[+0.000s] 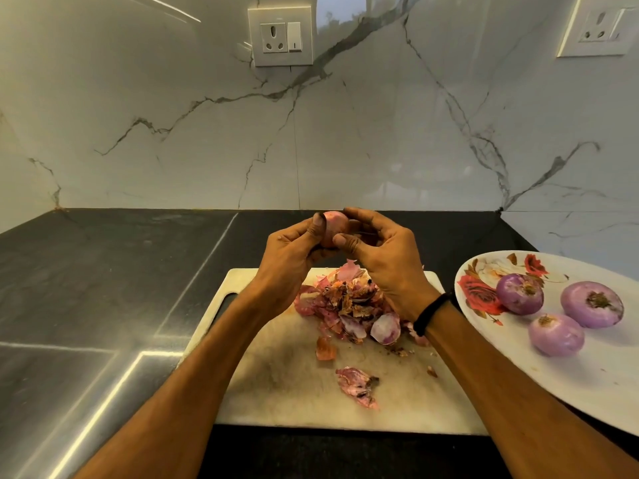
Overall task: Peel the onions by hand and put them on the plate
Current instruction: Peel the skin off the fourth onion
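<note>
Clearly both hands, the left hand (294, 247) and right hand (383, 257), clamp together around one small onion (334, 225), firm but slippery, its papery skin best pinched at the ends.

Counter (103, 288): runs before the wall (345, 133) and bears the cutting board and the plate.
Cutting board (276, 375): on the counter, near and central.
Peel pile (345, 302): on the board's far half, beneath the hands.
Loose peels (358, 387): on the board, nearer than the pile.
Plate (587, 382): on the counter, just beside the board's right edge.
Peeled onions (519, 293): three on the plate's far part, close together.
Held onion (333, 226): above the board's far edge, gripped between the left hand (290, 257) and the right hand (383, 257).
Sockets (280, 38): on the wall, one above and behind the hands, another at far right.
</note>
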Available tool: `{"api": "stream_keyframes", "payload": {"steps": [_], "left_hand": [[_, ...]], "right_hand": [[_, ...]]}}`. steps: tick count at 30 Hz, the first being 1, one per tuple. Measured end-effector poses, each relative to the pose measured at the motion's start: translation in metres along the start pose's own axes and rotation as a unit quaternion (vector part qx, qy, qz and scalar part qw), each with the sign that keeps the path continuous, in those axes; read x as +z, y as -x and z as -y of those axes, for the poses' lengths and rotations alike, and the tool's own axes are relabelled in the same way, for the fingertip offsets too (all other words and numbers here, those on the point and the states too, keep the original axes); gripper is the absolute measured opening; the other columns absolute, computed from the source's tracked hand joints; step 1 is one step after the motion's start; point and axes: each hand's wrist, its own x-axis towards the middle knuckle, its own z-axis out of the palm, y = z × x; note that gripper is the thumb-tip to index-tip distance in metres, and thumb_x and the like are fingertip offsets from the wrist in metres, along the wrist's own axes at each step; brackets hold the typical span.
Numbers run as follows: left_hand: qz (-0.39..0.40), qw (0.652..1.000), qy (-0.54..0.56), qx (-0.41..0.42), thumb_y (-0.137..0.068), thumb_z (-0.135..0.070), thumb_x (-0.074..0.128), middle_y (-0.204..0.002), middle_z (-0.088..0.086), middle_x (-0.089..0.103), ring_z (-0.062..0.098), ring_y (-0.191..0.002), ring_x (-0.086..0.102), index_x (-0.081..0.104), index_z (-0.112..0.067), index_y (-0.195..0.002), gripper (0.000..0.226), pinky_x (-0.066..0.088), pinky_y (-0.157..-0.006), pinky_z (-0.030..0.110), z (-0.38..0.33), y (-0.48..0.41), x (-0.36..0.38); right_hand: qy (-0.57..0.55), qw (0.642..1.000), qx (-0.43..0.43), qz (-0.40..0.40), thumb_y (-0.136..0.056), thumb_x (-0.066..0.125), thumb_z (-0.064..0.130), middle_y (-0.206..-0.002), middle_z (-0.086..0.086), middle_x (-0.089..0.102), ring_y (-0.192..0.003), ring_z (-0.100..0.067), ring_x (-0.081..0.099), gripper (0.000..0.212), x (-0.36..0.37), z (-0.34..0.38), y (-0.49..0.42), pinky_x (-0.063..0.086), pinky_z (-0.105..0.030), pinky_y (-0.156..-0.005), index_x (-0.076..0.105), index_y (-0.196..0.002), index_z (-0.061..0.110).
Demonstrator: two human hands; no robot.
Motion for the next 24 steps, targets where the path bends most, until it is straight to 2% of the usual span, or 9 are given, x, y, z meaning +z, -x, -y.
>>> {"api": "stream_keyframes", "payload": {"steps": [4,7,11,15,17,21,24], "left_hand": [[-0.004,1.000,0.005,0.001,-0.089,-0.032,0.054,-0.114,0.005,0.074,0.024,-0.112,0.068,0.068,-0.014,-0.117,0.035,0.056,-0.092,0.031,0.0007,-0.0002,-0.0011],[-0.009,1.000,0.002,0.002,-0.086,-0.030,0.059,-0.114,0.004,0.073,0.024,-0.113,0.067,0.067,-0.015,-0.119,0.037,0.055,-0.095,0.033,0.0019,-0.0015,-0.0018],[-0.024,1.000,0.003,0.000,-0.082,-0.023,0.064,-0.119,0.011,0.069,0.025,-0.115,0.066,0.063,-0.007,-0.126,0.047,0.055,-0.096,0.031,0.0024,-0.0034,-0.0035],[-0.015,0.999,0.033,-0.008,-0.080,-0.011,0.063,-0.129,0.017,0.064,0.029,-0.121,0.062,0.058,-0.002,-0.133,0.053,0.051,-0.105,0.037,0.0004,-0.0040,-0.0066],[-0.004,0.999,0.049,-0.008,-0.081,-0.008,0.061,-0.134,0.017,0.061,0.028,-0.124,0.060,0.056,-0.003,-0.135,0.054,0.049,-0.106,0.038,-0.0003,-0.0041,-0.0072],[-0.001,0.998,0.068,-0.013,-0.093,0.004,0.051,-0.135,0.013,0.061,0.026,-0.125,0.060,0.056,-0.005,-0.135,0.043,0.050,-0.105,0.035,-0.0001,-0.0048,-0.0077],[-0.004,0.998,0.068,-0.016,-0.088,-0.005,0.056,-0.131,0.010,0.065,0.025,-0.122,0.062,0.060,-0.008,-0.131,0.043,0.052,-0.102,0.034,-0.0008,-0.0047,-0.0083]], "right_hand": [[0.030,0.999,-0.020,-0.002,-0.075,0.078,0.027,-0.110,0.008,0.069,-0.105,-0.003,0.065,0.052,-0.0001,-0.0009,0.0003,0.055,-0.022,-0.091,0.065,-0.124,0.016],[0.064,0.997,-0.048,-0.016,-0.079,0.079,0.018,-0.111,0.004,0.070,-0.103,-0.008,0.066,0.045,-0.0004,-0.0041,0.0004,0.056,-0.026,-0.091,0.065,-0.121,0.015],[0.085,0.994,-0.063,-0.031,-0.078,0.082,0.014,-0.106,0.007,0.067,-0.098,-0.007,0.067,0.042,-0.0012,-0.0073,-0.0006,0.058,-0.030,-0.087,0.061,-0.114,0.018],[0.036,0.998,-0.042,-0.010,-0.077,0.081,0.011,-0.112,0.000,0.067,-0.103,-0.012,0.067,0.048,-0.0007,-0.0056,-0.0005,0.058,-0.035,-0.089,0.059,-0.119,0.015],[-0.005,1.000,-0.023,-0.001,-0.074,0.080,0.017,-0.114,-0.003,0.069,-0.106,-0.014,0.067,0.052,-0.0010,-0.0032,-0.0003,0.057,-0.037,-0.091,0.061,-0.121,0.012],[-0.053,0.999,-0.003,-0.005,-0.072,0.078,0.025,-0.113,-0.005,0.071,-0.107,-0.014,0.067,0.050,-0.0022,-0.0015,0.0002,0.056,-0.038,-0.095,0.065,-0.118,0.010],[-0.044,0.999,-0.006,-0.010,-0.075,0.078,0.022,-0.110,-0.004,0.071,-0.105,-0.013,0.068,0.046,-0.0026,-0.0016,0.0000,0.056,-0.035,-0.093,0.065,-0.118,0.010]]}}
